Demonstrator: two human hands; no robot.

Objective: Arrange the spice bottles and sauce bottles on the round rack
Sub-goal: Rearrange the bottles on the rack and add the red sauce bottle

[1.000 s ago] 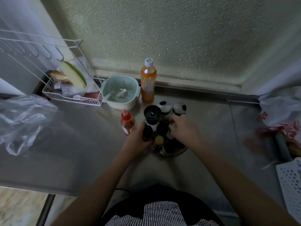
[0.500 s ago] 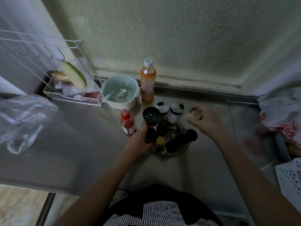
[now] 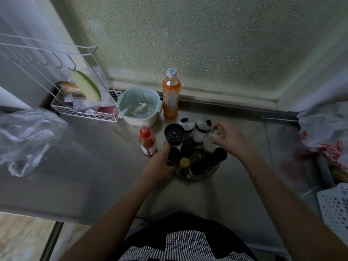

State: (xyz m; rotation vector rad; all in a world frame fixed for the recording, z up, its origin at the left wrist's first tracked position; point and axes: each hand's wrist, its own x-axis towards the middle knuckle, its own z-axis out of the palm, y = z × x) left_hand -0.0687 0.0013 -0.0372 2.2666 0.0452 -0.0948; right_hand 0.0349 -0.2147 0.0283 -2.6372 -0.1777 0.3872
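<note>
The round rack (image 3: 211, 171) stands mid-counter, crowded with several dark-capped bottles, a yellow-capped one (image 3: 184, 163) and two white jars with black-and-white lids (image 3: 202, 129). My left hand (image 3: 160, 162) is wrapped around a dark bottle (image 3: 174, 154) at the rack's left edge, just below a tall black grinder (image 3: 174, 133). My right hand (image 3: 228, 140) grips a pale cream-lidded shaker (image 3: 216, 137) over the rack's right rear side. A red sauce bottle (image 3: 147, 142) stands on the counter left of the rack.
An orange drink bottle (image 3: 170, 95) and a green strainer bowl (image 3: 139, 108) stand behind the rack. A white wire basket (image 3: 84, 110) sits far left, a clear plastic bag (image 3: 24, 136) beside it. Bags (image 3: 327, 132) and a white perforated basket (image 3: 335, 210) crowd the right.
My right hand lifted away from the rack's front, now holding the cream-lidded shaker, and has brought it down toward the rack's right rear. The left hand stays on the dark bottle.
</note>
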